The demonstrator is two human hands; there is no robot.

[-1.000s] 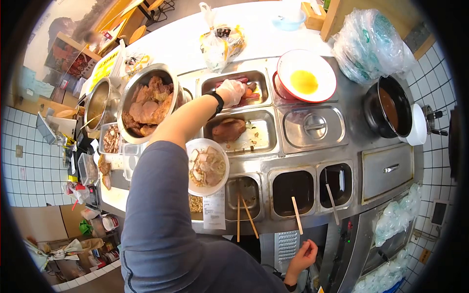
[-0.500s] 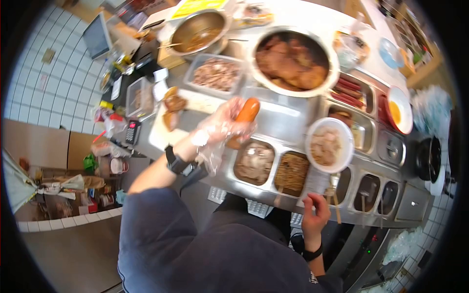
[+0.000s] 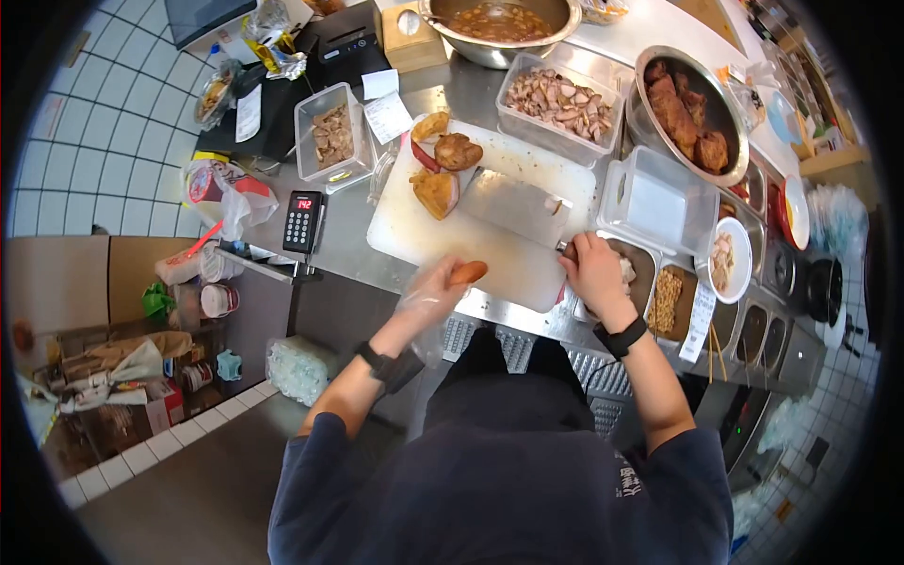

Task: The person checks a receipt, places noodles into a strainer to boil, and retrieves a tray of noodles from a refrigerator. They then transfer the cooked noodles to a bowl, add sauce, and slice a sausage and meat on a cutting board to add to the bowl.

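My left hand (image 3: 430,297), in a clear plastic glove, is closed around an orange-brown sausage (image 3: 469,273) over the near edge of the white cutting board (image 3: 405,226). A broad cleaver (image 3: 513,202) lies flat on the board, its handle pointing toward me on the right. Bare, my right hand (image 3: 595,268) has its fingers curled over the end of that handle. Browned pieces of cooked meat (image 3: 436,191) sit at the board's far left, with a bit of red sausage (image 3: 426,157) among them.
Beyond the board stand a tub of chopped meat (image 3: 560,104), a pot of brown broth (image 3: 499,21) and a bowl of large meat pieces (image 3: 692,118). An empty clear container (image 3: 659,202) and a white bowl (image 3: 730,259) are at right. A keypad pager (image 3: 302,222) stands left.
My view has turned toward the cutting board. My left hand has lowered the sausage to the board's near edge. My right hand has moved from the counter's front to the cleaver handle.
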